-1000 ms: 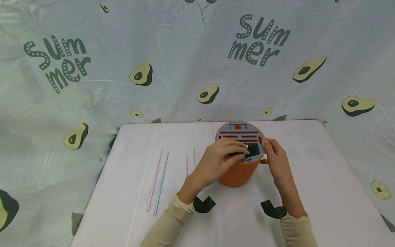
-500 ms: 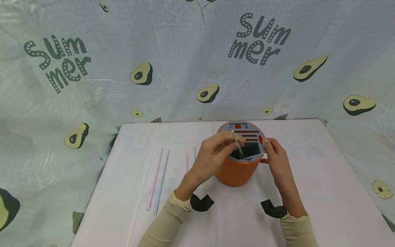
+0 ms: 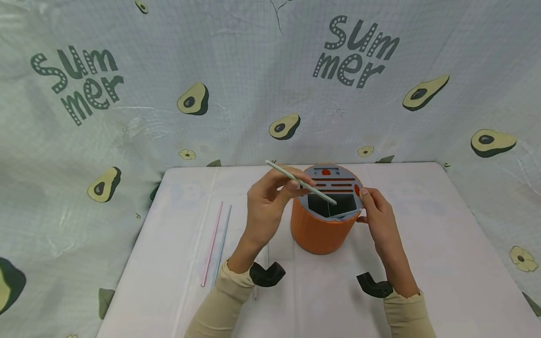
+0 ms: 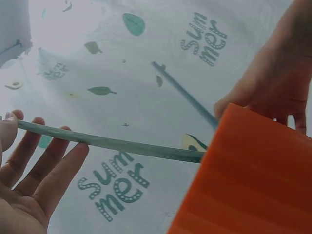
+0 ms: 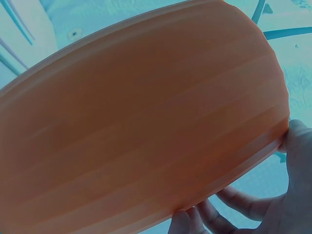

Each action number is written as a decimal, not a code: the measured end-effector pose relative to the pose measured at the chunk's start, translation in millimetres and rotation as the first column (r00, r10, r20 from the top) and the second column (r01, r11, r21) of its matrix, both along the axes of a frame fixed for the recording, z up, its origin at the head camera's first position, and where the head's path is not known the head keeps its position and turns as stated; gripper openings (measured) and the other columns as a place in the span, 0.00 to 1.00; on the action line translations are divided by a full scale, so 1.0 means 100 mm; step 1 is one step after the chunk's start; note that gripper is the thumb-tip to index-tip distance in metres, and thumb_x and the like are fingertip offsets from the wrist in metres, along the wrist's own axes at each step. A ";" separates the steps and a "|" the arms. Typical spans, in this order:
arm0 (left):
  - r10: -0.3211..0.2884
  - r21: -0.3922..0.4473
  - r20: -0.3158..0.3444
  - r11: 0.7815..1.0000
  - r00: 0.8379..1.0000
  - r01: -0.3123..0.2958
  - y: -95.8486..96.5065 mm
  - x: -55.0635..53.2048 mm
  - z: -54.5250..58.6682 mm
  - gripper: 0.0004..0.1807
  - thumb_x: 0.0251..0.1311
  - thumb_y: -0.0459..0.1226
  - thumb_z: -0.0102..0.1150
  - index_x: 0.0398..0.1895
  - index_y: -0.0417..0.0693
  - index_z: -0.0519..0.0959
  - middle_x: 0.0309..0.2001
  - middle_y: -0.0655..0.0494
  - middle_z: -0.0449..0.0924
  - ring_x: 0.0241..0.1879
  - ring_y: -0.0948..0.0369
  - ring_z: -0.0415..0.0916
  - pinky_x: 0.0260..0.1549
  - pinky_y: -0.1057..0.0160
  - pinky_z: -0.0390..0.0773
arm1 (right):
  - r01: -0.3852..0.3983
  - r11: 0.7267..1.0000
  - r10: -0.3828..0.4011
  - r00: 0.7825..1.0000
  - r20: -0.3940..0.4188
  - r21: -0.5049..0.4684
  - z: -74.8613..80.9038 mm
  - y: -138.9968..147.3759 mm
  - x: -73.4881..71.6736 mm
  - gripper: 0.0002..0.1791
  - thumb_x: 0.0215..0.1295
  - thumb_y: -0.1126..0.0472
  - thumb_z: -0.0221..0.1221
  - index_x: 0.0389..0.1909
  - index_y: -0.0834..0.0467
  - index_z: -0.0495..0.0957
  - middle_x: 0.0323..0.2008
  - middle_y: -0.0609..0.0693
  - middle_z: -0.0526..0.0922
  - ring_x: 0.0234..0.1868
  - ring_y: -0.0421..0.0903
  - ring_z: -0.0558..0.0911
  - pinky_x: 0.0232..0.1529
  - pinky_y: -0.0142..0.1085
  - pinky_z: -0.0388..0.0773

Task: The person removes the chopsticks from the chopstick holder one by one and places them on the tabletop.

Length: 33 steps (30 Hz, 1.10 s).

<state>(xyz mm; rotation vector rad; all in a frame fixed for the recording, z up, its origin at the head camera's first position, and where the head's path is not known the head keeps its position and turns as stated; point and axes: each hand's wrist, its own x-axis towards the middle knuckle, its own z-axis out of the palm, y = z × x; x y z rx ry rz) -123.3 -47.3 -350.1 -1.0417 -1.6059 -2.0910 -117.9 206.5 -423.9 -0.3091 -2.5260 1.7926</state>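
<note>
My left hand [image 3: 264, 202] pinches a slender pale green stick [image 3: 320, 193], straw-like, between thumb and fingers. The stick slants down to the right, its lower end over the dark rectangular openings [image 3: 344, 203] of an orange round container [image 3: 314, 234]. In the left wrist view the other fingers spread below the stick [image 4: 122, 145]. A grey top [image 3: 349, 174] with several slots covers the container. My right hand [image 3: 378, 216] grips the container's right rim, thumb on top and fingers along the outer wall. A bluish stick [image 4: 187, 96] juts out past the container's rim in the left wrist view.
Left of the container, a pink stick [image 3: 212, 244] and a blue stick [image 3: 224, 237] lie on the white table [image 3: 190, 188]. Another green stick [image 3: 267, 256] and a pink stick [image 3: 255, 294] are partly hidden by the left arm. A patterned sheet [image 3: 236, 70] hangs behind.
My left hand has drawn back to the left from the openings, and the green stick it holds has risen and tilted from steep to slanting. The right hand has stayed on the rim.
</note>
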 end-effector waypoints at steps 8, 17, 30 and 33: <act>0.193 0.158 -0.044 0.970 0.980 -0.184 -0.21 0.08 0.18 0.13 0.76 0.32 0.56 0.48 0.24 0.75 0.44 0.57 0.87 0.43 0.58 0.90 0.41 0.45 0.90 | -0.003 1.000 0.003 1.000 -0.004 -0.004 0.00 0.00 0.00 0.33 0.81 0.35 0.42 0.69 0.56 0.71 0.57 0.50 0.78 0.51 0.39 0.77 0.42 0.28 0.84; 0.382 0.255 -0.052 0.898 0.923 -0.358 -0.49 0.17 0.36 0.12 0.71 0.29 0.61 0.44 0.21 0.78 0.35 0.51 0.86 0.31 0.56 0.89 0.33 0.53 0.91 | -0.003 1.000 0.003 1.000 0.002 -0.004 0.01 0.01 0.01 0.33 0.81 0.35 0.42 0.69 0.56 0.70 0.56 0.49 0.78 0.51 0.40 0.77 0.42 0.28 0.83; 0.410 0.183 0.072 0.890 0.909 -0.417 -0.73 0.24 0.30 0.09 0.68 0.24 0.62 0.46 0.24 0.84 0.35 0.50 0.85 0.29 0.57 0.88 0.33 0.55 0.91 | -0.002 1.000 0.002 1.000 -0.001 -0.008 0.01 0.00 0.02 0.33 0.81 0.35 0.42 0.68 0.57 0.71 0.54 0.47 0.78 0.51 0.39 0.77 0.42 0.28 0.84; 0.406 0.112 0.152 0.899 0.901 -0.424 -0.76 0.24 0.23 0.09 0.67 0.24 0.64 0.46 0.25 0.85 0.37 0.52 0.86 0.30 0.59 0.88 0.33 0.56 0.91 | -0.002 1.000 0.002 1.000 -0.005 -0.007 0.01 0.00 0.02 0.33 0.81 0.35 0.42 0.68 0.57 0.71 0.53 0.47 0.78 0.52 0.39 0.76 0.42 0.28 0.84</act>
